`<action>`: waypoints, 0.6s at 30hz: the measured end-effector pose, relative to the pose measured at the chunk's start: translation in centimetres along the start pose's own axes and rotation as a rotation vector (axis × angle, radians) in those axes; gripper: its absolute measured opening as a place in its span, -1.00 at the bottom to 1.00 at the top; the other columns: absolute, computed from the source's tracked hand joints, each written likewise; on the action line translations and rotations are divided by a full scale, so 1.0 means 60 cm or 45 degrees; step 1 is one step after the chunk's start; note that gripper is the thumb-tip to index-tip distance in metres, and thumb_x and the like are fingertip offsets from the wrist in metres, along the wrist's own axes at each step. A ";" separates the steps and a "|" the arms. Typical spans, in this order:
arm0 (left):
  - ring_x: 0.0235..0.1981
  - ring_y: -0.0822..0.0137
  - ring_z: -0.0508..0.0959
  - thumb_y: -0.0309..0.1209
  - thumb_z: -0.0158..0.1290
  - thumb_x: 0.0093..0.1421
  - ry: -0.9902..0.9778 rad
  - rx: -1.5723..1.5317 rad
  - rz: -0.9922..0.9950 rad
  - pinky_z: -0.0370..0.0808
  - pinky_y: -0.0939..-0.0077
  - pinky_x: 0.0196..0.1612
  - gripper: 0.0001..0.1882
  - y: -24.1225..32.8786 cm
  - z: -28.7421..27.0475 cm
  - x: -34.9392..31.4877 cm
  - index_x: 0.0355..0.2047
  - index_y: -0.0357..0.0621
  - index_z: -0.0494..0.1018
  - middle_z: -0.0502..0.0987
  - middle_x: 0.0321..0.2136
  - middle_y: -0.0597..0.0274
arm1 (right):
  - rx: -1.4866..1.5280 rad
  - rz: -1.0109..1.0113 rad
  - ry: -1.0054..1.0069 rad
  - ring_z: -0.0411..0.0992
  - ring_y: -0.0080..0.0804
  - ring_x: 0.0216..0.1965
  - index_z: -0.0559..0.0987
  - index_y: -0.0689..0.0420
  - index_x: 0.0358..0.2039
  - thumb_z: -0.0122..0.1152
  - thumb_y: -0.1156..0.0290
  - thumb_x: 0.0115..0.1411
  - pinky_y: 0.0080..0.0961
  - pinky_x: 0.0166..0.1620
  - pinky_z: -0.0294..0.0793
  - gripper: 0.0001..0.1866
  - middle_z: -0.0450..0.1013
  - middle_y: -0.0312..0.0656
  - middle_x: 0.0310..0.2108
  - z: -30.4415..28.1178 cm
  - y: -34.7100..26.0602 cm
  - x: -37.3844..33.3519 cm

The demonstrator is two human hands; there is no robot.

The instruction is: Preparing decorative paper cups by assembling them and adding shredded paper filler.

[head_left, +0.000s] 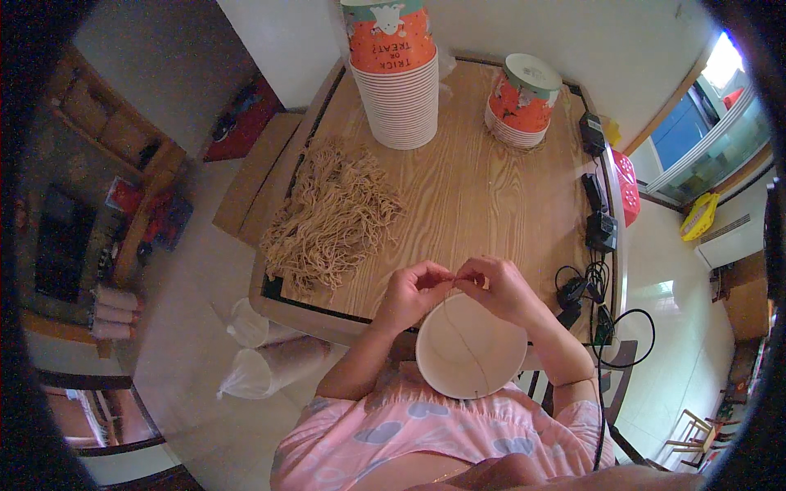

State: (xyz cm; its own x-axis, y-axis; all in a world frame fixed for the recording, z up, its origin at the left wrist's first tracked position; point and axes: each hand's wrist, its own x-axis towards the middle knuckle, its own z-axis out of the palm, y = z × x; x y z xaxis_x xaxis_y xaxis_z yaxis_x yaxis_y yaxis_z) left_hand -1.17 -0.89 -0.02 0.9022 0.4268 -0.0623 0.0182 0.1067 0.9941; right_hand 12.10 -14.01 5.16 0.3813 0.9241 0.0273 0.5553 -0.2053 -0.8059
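- We find the left hand (pixel 419 290) and right hand (pixel 495 286) pinching the cord (pixel 468 346) at the far rim of the bucket (pixel 438 352), near the table (pixel 467 196).
- We advise light, even tension.
- We count one bucket apart, two stacks (pixel 401 106) (pixel 520 114), one heap (pixel 336 213); strands uncountable.

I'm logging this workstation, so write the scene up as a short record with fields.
Left hand: fingertips pinched at the string's upper end
Right hand: fingertips meeting the left's, just beyond the tub's far rim
Tub: white inside, mouth up, in front of the person's body
String: thin, running across the tub toward its near rim
Cord pile: tan, loose, on the table's left
Tall stack: upside-down tubs, far side
Short stack: upside-down tubs, far right
Adapters: black, along the table's right edge
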 end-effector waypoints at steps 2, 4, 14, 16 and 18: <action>-0.36 0.50 0.51 -0.47 0.17 0.03 0.020 0.059 0.015 0.47 0.58 -0.24 -0.84 0.000 0.001 0.000 -0.36 -0.20 0.47 0.53 -0.41 0.31 | 0.000 -0.003 -0.002 0.39 -0.37 -0.52 0.54 0.18 -0.42 0.17 0.45 0.00 -0.49 -0.42 0.38 -0.88 0.42 -0.17 -0.55 0.001 0.001 0.000; -0.36 0.50 0.51 -0.46 0.18 0.02 0.033 0.170 0.106 0.47 0.57 -0.24 -0.83 -0.002 0.001 0.000 -0.37 -0.21 0.47 0.53 -0.42 0.31 | -0.005 -0.011 0.006 0.39 -0.38 -0.52 0.53 0.19 -0.43 0.17 0.45 0.00 -0.50 -0.42 0.38 -0.89 0.42 -0.16 -0.54 0.000 -0.001 0.000; -0.37 0.53 0.51 -0.52 0.12 0.03 0.087 0.115 0.078 0.46 0.63 -0.26 -0.85 -0.013 -0.008 -0.002 -0.34 -0.26 0.49 0.55 -0.43 0.27 | -0.004 0.041 0.050 0.39 -0.39 -0.54 0.53 0.19 -0.44 0.18 0.45 -0.01 -0.51 -0.44 0.38 -0.89 0.42 -0.18 -0.57 0.001 -0.001 -0.001; -0.36 0.53 0.51 -0.51 0.12 0.03 0.059 0.056 0.017 0.46 0.62 -0.24 -0.82 -0.010 -0.008 -0.002 -0.32 -0.25 0.49 0.55 -0.42 0.26 | 0.014 0.028 0.034 0.38 -0.40 -0.55 0.53 0.19 -0.44 0.18 0.43 -0.01 -0.51 -0.44 0.38 -0.88 0.41 -0.18 -0.57 0.000 -0.003 -0.001; -0.34 0.51 0.51 -0.50 0.13 0.04 0.036 0.045 0.010 0.46 0.60 -0.21 -0.81 -0.010 -0.006 -0.002 -0.29 -0.23 0.48 0.54 -0.39 0.27 | 0.001 0.021 0.025 0.37 -0.40 -0.55 0.54 0.19 -0.44 0.18 0.43 -0.01 -0.51 -0.45 0.37 -0.87 0.41 -0.18 -0.57 0.002 0.000 -0.001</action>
State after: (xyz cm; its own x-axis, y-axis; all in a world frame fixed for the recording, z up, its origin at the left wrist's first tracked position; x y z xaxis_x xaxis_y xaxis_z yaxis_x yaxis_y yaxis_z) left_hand -1.44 -0.68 -0.64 0.8897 0.4530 -0.0566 0.0271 0.0715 0.9971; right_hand 12.01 -14.01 5.08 0.4048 0.9141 0.0252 0.5484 -0.2206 -0.8066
